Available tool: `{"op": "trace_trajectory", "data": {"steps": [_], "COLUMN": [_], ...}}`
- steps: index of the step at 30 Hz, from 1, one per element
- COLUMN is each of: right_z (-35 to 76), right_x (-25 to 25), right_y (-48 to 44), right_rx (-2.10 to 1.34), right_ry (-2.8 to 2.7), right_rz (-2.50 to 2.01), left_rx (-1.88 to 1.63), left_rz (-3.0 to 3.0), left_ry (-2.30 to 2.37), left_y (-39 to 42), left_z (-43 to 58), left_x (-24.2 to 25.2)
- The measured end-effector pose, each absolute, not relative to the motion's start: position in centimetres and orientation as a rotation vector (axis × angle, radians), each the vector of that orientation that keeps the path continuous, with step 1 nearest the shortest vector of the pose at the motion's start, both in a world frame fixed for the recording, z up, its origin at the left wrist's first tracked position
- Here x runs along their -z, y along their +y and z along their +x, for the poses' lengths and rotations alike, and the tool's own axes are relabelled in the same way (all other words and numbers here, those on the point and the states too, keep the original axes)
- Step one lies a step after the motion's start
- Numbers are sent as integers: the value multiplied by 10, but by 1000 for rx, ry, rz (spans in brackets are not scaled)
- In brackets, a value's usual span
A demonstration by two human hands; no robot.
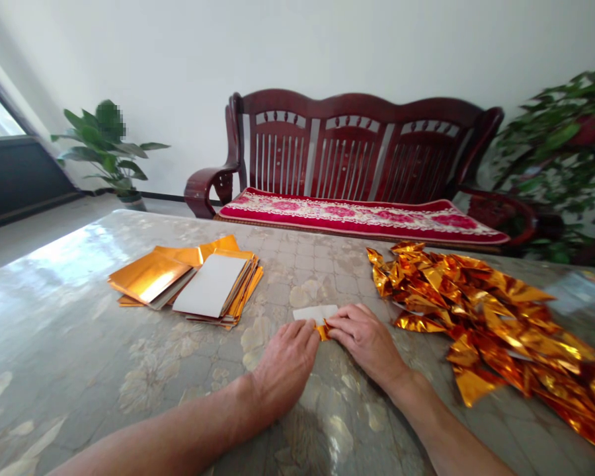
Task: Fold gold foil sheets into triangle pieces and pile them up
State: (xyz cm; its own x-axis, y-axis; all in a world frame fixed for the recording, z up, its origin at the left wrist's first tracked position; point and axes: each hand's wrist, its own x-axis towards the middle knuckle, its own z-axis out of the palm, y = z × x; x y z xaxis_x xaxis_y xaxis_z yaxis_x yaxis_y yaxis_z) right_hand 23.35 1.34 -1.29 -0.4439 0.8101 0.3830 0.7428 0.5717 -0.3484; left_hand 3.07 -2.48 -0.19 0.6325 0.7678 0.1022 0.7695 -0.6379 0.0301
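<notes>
Small sheet (315,313) shows white and metallic orange. Paper stack (211,284): orange-gold, pale grey. Folded pile (456,291): shiny orange-gold. Counter (168,363) is grey-beige, pale floral print, grid lines. Bench (357,109): dark red-brown. Seat cover (367,215): red, cream-pink floral.

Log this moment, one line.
left hand: on gold-foil paper; right hand: touching it; at left: paper stack; at right: folded foil pile

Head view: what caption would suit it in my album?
Left hand and right hand handle white-and-gold paper between stacked sheets and a heap of shiny gold pieces.
</notes>
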Motion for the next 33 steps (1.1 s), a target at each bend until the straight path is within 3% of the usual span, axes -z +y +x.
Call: {"op": "trace_trajectory", "data": {"steps": [11, 33], "right_z": [231, 223], "right_x": [11, 11], "right_y": [9, 24], "right_rx": [-181, -321], "right_ry": [-2292, -2171], "right_rz": [-1271, -1507], "left_rx": [268, 137], "left_rz": [-2833, -2645], "left_ry": [-1276, -1370], "left_y": [-25, -38], "left_z": [34, 54], "left_x": [6, 7]}}
